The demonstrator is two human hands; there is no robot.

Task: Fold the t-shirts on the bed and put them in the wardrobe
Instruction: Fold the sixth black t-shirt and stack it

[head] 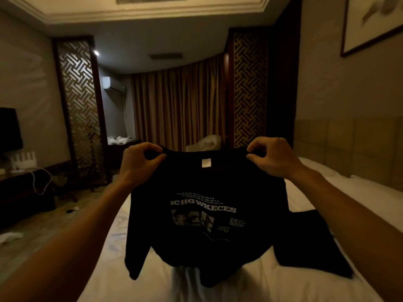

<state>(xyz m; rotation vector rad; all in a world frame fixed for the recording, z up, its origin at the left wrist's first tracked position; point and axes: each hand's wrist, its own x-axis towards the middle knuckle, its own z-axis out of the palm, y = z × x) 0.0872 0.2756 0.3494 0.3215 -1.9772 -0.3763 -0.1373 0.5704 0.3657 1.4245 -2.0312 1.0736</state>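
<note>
A black t-shirt (205,214) hangs in mid-air at the centre of the view, held up by its shoulders above a bed (327,188) covered in a white sheet. Its printed side faces the camera: pale lettering over small pictures, with a white label (206,163) at the neckline. One sleeve dangles at seven o'clock. The hem drops toward the sheet at six o'clock; whether it touches cannot be told.

The left hand (139,162), at ten o'clock from the print, pinches the left shoulder seam between thumb and curled fingers. The right hand (272,158), at two o'clock, pinches the right shoulder the same way. Both bare forearms reach in from the lower corners.

A second dark garment (309,240) lies flat on the sheet at four o'clock, just beside the held shirt.

Farther out, a padded headboard (349,144) stands at three o'clock, with a framed picture (370,25) on the wall at one o'clock. Gold curtains (181,101) hang at twelve o'clock, between two dark lattice screens. A wall air conditioner (113,83) sits at eleven o'clock, and a dark television (8,127) stands on a low desk (21,182) at nine o'clock.
</note>
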